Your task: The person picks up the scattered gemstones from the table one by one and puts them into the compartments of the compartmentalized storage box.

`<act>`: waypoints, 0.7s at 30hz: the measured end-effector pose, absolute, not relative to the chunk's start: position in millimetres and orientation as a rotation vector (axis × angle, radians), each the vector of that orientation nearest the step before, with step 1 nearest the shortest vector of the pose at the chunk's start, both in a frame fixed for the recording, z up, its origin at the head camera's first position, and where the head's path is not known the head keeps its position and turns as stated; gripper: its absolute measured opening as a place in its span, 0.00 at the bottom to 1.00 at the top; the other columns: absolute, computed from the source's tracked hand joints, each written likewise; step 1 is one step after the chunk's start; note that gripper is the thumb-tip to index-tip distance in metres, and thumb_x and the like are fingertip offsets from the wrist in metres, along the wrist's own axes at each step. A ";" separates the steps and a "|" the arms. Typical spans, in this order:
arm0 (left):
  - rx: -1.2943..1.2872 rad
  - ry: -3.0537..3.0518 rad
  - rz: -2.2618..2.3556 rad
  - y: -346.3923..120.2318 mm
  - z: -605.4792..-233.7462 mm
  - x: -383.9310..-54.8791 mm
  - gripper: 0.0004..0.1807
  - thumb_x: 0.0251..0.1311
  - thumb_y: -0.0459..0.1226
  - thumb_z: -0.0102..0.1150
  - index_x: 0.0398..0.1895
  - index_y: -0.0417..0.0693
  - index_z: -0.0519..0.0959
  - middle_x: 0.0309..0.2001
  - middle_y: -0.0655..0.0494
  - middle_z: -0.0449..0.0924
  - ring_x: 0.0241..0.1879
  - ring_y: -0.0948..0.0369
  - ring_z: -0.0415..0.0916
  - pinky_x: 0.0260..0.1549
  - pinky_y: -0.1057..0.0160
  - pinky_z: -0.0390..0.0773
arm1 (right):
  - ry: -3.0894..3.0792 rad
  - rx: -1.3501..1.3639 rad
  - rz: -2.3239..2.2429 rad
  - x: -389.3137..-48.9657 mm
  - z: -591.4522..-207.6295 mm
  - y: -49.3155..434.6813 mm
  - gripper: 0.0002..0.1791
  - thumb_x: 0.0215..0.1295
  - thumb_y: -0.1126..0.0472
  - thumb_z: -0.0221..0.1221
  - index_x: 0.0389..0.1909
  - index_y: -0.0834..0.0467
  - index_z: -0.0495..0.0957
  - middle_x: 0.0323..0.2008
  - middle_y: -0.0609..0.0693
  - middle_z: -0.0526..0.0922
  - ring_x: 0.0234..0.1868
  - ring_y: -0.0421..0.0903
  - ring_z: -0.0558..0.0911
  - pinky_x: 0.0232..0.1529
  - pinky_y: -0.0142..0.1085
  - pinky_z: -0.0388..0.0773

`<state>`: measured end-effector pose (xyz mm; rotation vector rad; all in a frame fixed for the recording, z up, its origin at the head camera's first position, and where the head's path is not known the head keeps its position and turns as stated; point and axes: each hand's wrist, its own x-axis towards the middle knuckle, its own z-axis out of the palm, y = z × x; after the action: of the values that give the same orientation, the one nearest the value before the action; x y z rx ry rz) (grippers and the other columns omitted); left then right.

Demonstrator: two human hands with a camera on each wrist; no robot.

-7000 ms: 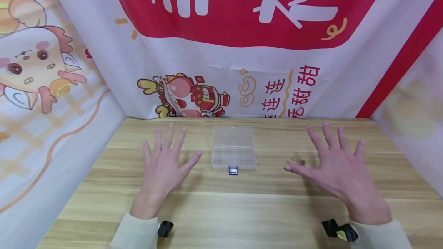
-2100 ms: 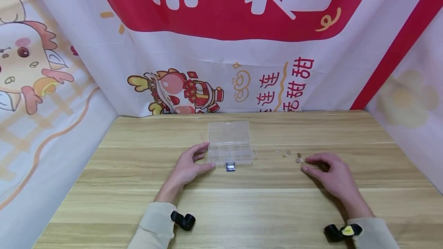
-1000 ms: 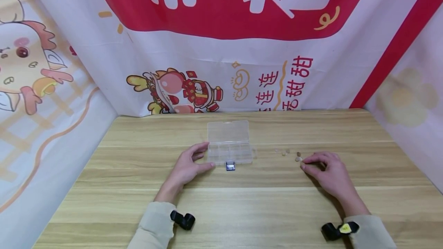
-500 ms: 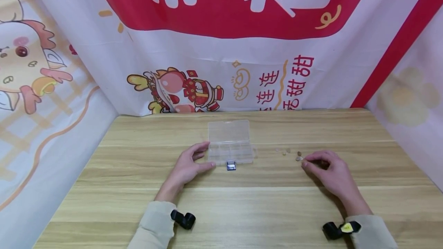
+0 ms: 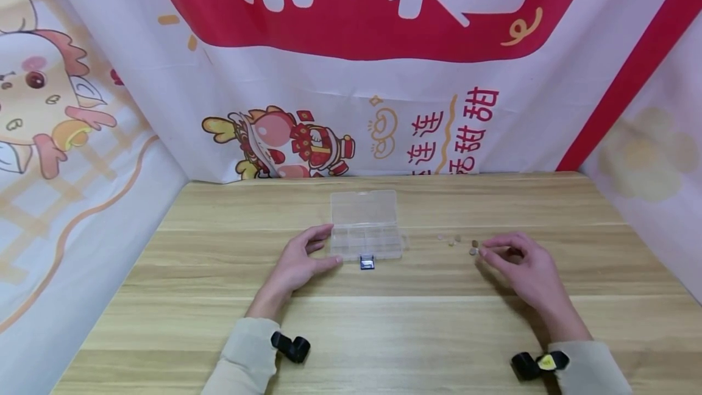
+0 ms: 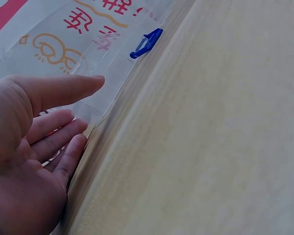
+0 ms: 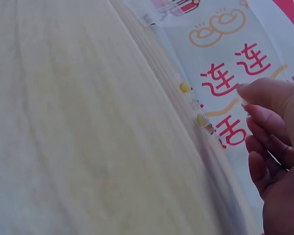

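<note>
Beads: at least five small ones [image 5: 474, 251] lie on the table [image 5: 384, 334] between the hands, the nearest pair just beside the right fingertips, the others farther toward the left hand.
Pinched bead: one pale bead [image 7: 244, 102] sits between the thumb and forefinger of the right hand [image 5: 523, 267]; half a second ago those fingertips were lower, at the table, and now they look slightly raised.
Meaning: picking up appears to have begun, with this bead probably lifted free and the rest waiting.
Box: clear, divided, lid [image 5: 364, 207] folded back away from the hands; the box [image 5: 384, 256] is beside the left fingertips, its blue clasp [image 5: 367, 262] facing the person.
Left hand: the left hand [image 5: 296, 267] has barely moved these two seconds; half open, thumb at the box's near corner, fingers along its end, grasping nothing; pressure cannot be told.
Right hand: nearly closed at the tips, other fingers loosely bent, forearm angled inward toward the beads.
</note>
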<state>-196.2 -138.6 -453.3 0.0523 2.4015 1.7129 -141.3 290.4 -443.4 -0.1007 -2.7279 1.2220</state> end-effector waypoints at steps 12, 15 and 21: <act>0.052 2.404 1.717 -139.6 -452.2 -196.6 0.42 0.56 0.34 0.81 0.76 0.54 0.75 0.76 0.48 0.74 0.76 0.44 0.71 0.78 0.44 0.71 | -2.642 0.012 1.293 -152.4 -422.4 261.1 0.15 0.72 0.45 0.70 0.49 0.50 0.90 0.57 0.47 0.84 0.52 0.43 0.81 0.47 0.22 0.75; 0.050 2.405 1.716 -139.5 -451.8 -196.3 0.42 0.56 0.34 0.81 0.76 0.55 0.75 0.76 0.48 0.74 0.76 0.44 0.71 0.78 0.43 0.71 | -2.619 0.060 1.311 -158.5 -420.6 250.3 0.12 0.71 0.48 0.71 0.47 0.51 0.90 0.54 0.49 0.85 0.51 0.44 0.82 0.47 0.23 0.78; 0.039 2.407 1.719 -138.2 -453.1 -194.0 0.43 0.55 0.34 0.81 0.76 0.55 0.75 0.76 0.49 0.74 0.76 0.44 0.71 0.78 0.43 0.71 | -2.643 0.105 1.400 -169.0 -424.1 231.6 0.12 0.72 0.49 0.71 0.48 0.51 0.89 0.54 0.49 0.85 0.54 0.47 0.82 0.53 0.30 0.81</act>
<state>-194.0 -138.2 -453.1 0.0392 2.4071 1.7186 -169.0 231.6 -424.1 0.1046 -2.6433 1.4001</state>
